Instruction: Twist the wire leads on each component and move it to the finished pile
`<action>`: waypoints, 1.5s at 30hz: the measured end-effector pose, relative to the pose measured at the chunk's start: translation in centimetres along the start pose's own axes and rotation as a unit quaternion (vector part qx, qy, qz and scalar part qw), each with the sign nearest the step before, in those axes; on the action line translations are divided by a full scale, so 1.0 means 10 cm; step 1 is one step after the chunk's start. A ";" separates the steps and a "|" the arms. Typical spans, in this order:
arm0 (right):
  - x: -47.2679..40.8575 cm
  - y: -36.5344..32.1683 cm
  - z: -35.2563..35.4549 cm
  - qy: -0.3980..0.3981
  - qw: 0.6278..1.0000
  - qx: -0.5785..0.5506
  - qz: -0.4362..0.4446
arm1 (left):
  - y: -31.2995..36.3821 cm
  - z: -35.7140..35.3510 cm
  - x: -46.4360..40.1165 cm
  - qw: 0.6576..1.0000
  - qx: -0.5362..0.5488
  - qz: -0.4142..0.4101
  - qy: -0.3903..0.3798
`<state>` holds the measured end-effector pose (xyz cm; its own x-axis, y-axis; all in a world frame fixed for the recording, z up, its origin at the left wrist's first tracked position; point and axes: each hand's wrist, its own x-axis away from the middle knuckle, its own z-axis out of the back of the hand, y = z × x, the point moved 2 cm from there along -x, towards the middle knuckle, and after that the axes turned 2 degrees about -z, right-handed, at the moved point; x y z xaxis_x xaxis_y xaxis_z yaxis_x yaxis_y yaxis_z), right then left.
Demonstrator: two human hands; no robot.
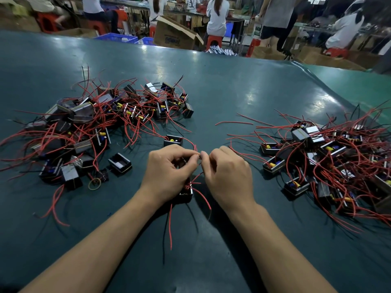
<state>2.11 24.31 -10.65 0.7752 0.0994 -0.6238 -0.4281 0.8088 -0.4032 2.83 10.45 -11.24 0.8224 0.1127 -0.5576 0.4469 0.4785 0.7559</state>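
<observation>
Currently both hands meet over the table [211,85], working one component [186,194], a small black box that sits on the mat under the left hand [169,168], partly hidden by the palm. Left hand: fingers curled, thumb and forefinger pinching the leads [195,178] near their tips. Right hand [226,172]: fingers curled likewise, pinching the same wire ends just beside the left fingertips; the two pinches nearly touch. Other red and black wires trail from the box toward the table's near edge. Judgement on handling: the box looks light and rigid, small enough to pin with the heel of one hand; its smooth sides may slide on the glossy mat. The leads are thin, insulated and limp, bending under their own weight, so they must be held close to the ends to twist. Whether the tips are stripped bare is too small to tell; if so, fine strands would fray or splay under a rough twist. Best hold, I judge: pinch both wires together a little back from the tips with one hand, roll the tips with the other, and lift the box by its body, not by the wires, to spare the joints. Left pile [95,123] and right pile [330,161] lie well apart on either side; which one is the finished pile I cannot tell. A rubber band [94,184] lies loose near the left pile.
</observation>
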 end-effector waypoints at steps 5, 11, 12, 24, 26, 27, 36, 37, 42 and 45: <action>-0.10 0.25 0.17 -0.091 0.994 -0.056 0.034 | -0.03 0.00 -0.01 0.998 0.037 0.038 0.016; -0.12 0.23 0.14 -0.041 0.989 -0.078 0.115 | -0.04 0.00 0.00 0.997 0.066 0.037 -0.013; -0.13 0.24 0.14 -0.039 0.989 -0.083 0.116 | -0.04 0.00 0.00 0.997 0.073 0.037 -0.014; -0.11 0.20 0.13 -0.104 0.978 -0.183 0.008 | -0.02 0.00 0.02 0.994 0.100 0.009 -0.037; -0.11 0.16 0.10 -0.120 0.960 -0.242 -0.076 | -0.02 0.00 0.02 0.993 0.108 0.015 -0.038; -0.12 0.15 0.09 -0.128 0.943 -0.281 -0.120 | -0.03 0.01 0.02 0.992 0.120 0.027 -0.033; -0.13 0.33 0.03 -0.231 0.794 -0.443 -0.348 | -0.14 0.09 -0.03 0.963 0.201 0.174 0.043; -0.12 0.31 0.02 -0.235 0.794 -0.446 -0.338 | -0.17 0.11 -0.03 0.956 0.206 0.199 0.061; -0.14 0.30 0.06 -0.202 0.790 -0.471 -0.336 | -0.20 0.09 -0.02 0.970 0.135 0.197 0.053; -0.14 0.29 0.06 -0.208 0.785 -0.478 -0.335 | -0.17 0.05 0.00 0.983 0.060 0.174 -0.012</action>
<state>0.07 26.86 -10.60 0.9748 0.1776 0.1352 0.1417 -0.0243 -0.9896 2.26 9.19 -12.30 0.9403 0.2303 -0.2507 0.1738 0.3085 0.9352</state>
